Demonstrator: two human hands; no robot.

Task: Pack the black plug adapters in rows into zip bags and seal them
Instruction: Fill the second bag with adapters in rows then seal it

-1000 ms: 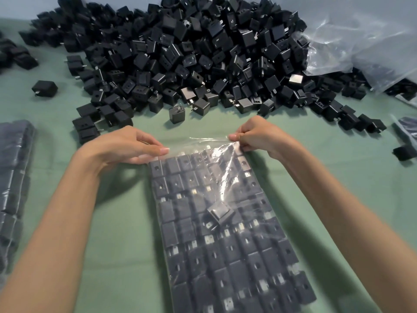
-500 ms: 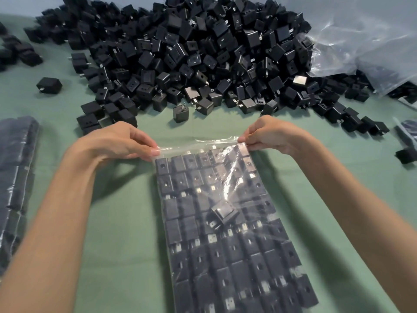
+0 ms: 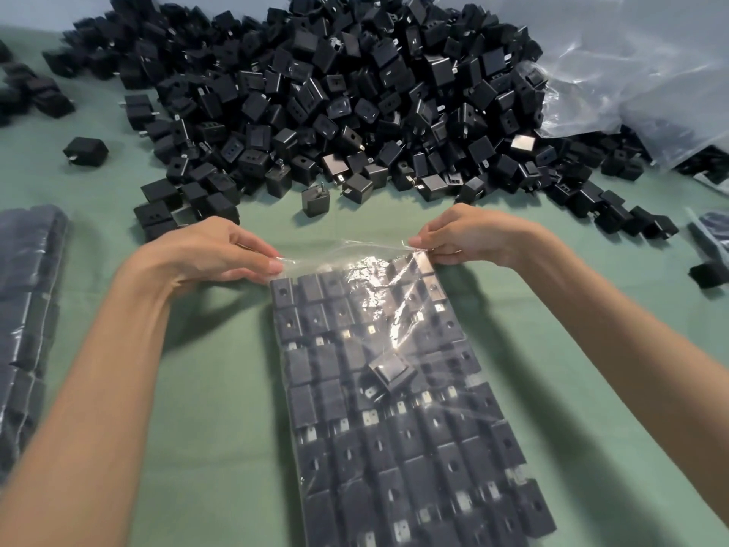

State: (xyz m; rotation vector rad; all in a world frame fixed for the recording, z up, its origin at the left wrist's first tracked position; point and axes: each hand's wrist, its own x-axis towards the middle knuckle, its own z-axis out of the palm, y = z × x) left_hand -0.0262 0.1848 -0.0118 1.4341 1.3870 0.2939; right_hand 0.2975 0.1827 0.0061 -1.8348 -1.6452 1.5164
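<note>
A clear zip bag point(image 3: 394, 388) lies flat on the green table, filled with several rows of black plug adapters. One adapter point(image 3: 390, 371) sits tilted on top of the rows inside the bag. My left hand point(image 3: 209, 254) pinches the bag's top left corner. My right hand point(image 3: 469, 238) pinches the top right corner, and the zip edge point(image 3: 347, 250) is stretched between them. A large heap of loose black adapters point(image 3: 335, 108) covers the table beyond the bag.
A packed bag of adapters point(image 3: 27, 309) lies along the left edge. Crumpled clear plastic bags point(image 3: 631, 73) sit at the far right. Single adapters point(image 3: 85, 150) lie apart at the far left, and another point(image 3: 708, 274) at the right edge. The green table point(image 3: 217, 388) shows around the bag.
Both hands have slid apart along the bag's top edge toward its corners, pulling the opening straighter and tauter. The bag itself has stayed in place.
</note>
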